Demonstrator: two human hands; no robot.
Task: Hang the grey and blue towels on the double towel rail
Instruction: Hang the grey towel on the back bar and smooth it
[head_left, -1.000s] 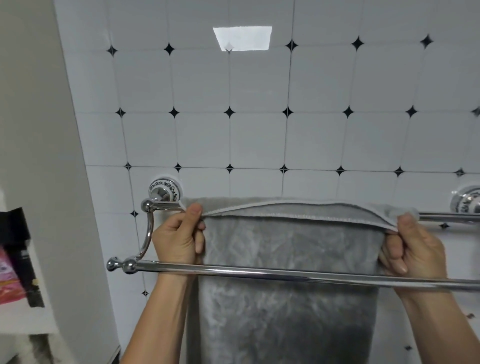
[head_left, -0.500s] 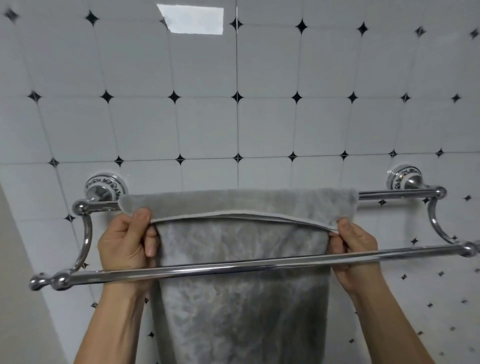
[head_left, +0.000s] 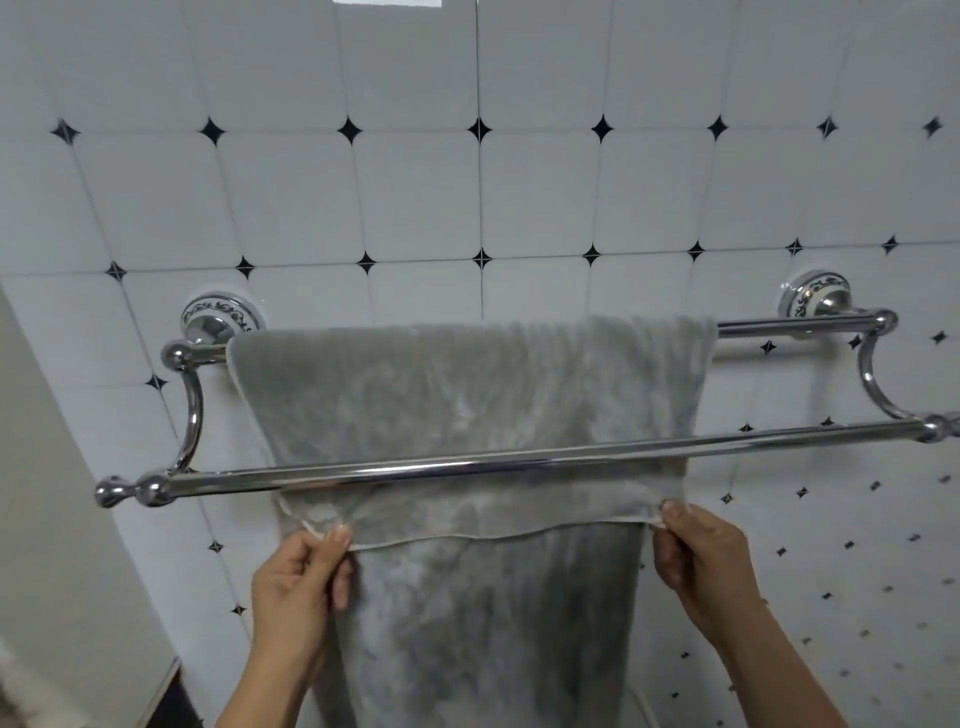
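The grey towel (head_left: 467, 395) drapes over the rear bar (head_left: 789, 328) of the double towel rail, at 12 o'clock. Left hand (head_left: 298, 587) and right hand (head_left: 698, 553) each pinch a corner of its front hem below the front bar (head_left: 779, 439), likely evening the hang.

One grey towel (head_left: 467, 395), one double towel rail (head_left: 519, 460) with two bars and two wall mounts, and two hands.
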